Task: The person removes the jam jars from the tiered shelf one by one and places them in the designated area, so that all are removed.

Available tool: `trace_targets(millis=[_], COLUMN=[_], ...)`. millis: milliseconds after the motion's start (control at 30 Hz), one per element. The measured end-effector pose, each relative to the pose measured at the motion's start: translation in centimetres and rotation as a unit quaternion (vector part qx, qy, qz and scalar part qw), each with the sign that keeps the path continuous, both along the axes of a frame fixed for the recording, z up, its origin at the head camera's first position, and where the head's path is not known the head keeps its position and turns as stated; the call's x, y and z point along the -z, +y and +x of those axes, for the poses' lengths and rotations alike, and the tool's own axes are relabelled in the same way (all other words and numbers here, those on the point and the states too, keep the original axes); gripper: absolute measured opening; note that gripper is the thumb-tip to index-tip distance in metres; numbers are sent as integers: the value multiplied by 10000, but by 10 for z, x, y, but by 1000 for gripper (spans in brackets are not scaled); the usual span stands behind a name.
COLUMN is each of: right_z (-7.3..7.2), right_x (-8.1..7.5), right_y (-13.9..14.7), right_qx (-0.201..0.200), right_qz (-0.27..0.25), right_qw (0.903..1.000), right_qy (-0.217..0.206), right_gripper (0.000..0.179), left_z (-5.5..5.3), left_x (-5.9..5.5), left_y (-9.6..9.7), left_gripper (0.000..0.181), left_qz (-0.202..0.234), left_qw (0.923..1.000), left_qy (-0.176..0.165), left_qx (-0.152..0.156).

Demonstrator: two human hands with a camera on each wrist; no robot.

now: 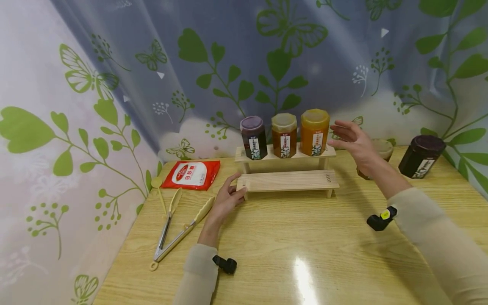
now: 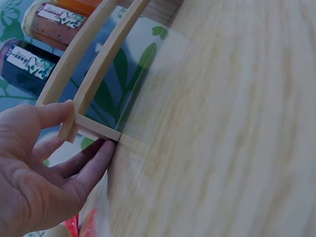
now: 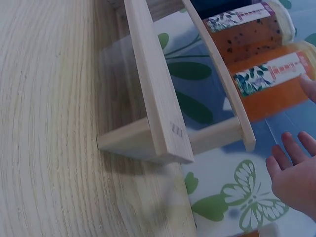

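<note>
A two-step wooden shelf [image 1: 287,181] stands on the table. My left hand [image 1: 226,200] holds the left end of its lower step. In the left wrist view, the thumb [image 2: 57,114] lies at the board's edge and the fingertips meet the short leg [image 2: 98,128]. Three jars line the upper step: a dark one with a purple lid [image 1: 253,137], a reddish-amber one with a pale lid [image 1: 284,136], and an orange one with a yellow lid [image 1: 315,133]. My right hand [image 1: 356,144] is just right of the orange jar, fingers spread, thumb tip overlapping the jar in the right wrist view.
Behind my right hand is a jar with a pale lid [image 1: 382,149], partly hidden. A dark jar [image 1: 421,156] stands farther right. To the left lie a red-and-white packet [image 1: 192,174], a yellow spoon [image 1: 157,183] and spread tongs [image 1: 176,240]. A patterned curtain [image 1: 236,55] hangs behind.
</note>
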State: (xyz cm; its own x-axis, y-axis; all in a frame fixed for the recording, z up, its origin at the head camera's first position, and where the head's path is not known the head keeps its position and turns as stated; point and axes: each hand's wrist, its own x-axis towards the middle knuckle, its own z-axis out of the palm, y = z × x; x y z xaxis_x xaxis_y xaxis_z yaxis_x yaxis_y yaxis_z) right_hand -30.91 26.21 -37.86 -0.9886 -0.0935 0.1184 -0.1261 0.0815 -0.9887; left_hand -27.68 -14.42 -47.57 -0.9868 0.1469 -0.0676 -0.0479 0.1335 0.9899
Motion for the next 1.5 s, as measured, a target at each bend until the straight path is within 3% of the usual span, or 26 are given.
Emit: trace_targets(millis=[333,767,1167,1500], right_z=[-5,-11,-14,-13], right_x=[0,4,4,5], right_y=[-19,-39,-53,-52], right_qx=[-97,71,382,424], right_qz=[-115,-67,438,518], right_qw=[9998,9999,9983,9978], right_qy=[-116,-38,85,23], right_gripper=[76,79,83,83], left_z=[0,0,0,1], left_x=[-1,-1,-2,0], left_y=[1,1,0,-1], left_gripper=[63,64,63,62], left_qz=[82,121,77,-18], left_qw=[10000,9999,10000,10000], left_qy=[32,25,51,84], left_qx=[1,18,15,50])
